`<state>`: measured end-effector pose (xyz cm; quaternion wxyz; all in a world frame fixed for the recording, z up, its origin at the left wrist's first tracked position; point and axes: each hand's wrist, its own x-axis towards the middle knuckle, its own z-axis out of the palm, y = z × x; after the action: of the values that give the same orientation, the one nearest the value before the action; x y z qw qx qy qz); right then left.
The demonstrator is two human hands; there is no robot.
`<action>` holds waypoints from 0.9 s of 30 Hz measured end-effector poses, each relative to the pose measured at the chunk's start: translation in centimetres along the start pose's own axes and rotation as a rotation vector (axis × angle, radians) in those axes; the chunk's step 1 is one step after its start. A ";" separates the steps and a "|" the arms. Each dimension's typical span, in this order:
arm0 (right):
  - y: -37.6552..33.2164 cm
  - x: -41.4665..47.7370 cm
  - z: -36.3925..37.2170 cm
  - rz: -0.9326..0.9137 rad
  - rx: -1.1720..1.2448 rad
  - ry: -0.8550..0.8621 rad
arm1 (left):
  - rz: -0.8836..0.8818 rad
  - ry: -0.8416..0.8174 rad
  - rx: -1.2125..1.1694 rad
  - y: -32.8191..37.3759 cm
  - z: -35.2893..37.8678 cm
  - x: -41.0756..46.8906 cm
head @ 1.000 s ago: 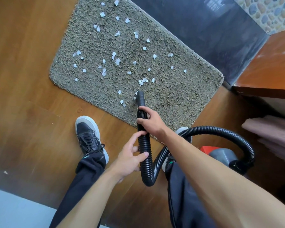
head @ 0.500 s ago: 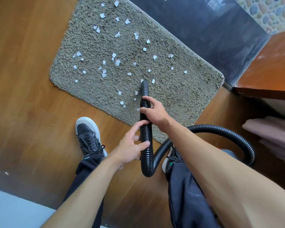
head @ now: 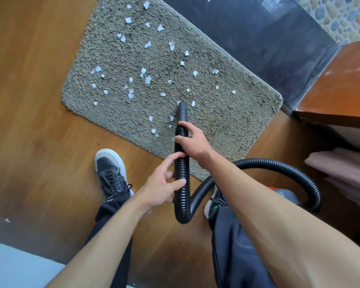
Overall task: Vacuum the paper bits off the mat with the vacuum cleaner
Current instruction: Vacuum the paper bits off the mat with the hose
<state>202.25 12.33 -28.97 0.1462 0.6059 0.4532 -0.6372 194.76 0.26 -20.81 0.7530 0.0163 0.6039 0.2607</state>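
Note:
A shaggy grey-green mat (head: 227,113) lies on the wooden floor, strewn with several white paper bits (head: 148,80). A black ribbed vacuum hose (head: 182,171) runs up to a smooth nozzle (head: 182,111) whose tip rests on the mat among the bits. My right hand (head: 192,142) grips the hose just below the nozzle. My left hand (head: 164,186) holds the hose lower down, thumb and fingers around it. The hose loops right to the vacuum body (head: 287,193), mostly hidden behind my right arm.
My two black sneakers (head: 112,173) stand on the wood floor (head: 35,121) just below the mat. A dark glossy tiled strip (head: 268,44) borders the mat's far side. A wooden top (head: 341,94) with folded pink cloth (head: 341,169) beneath is at the right.
The nozzle has slid forward up the mat into the cluster of bits, and some bits near its tip are gone. Both hands moved forward along with the hose.

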 end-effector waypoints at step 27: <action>1.2 -1.3 -1.4 0.037 0.065 -0.005 | -0.055 -0.073 0.049 0.2 0.5 0.0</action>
<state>204.24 12.26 -28.09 0.1393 0.6171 0.4207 -0.6502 195.13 0.55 -20.67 0.7807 0.0276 0.5827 0.2239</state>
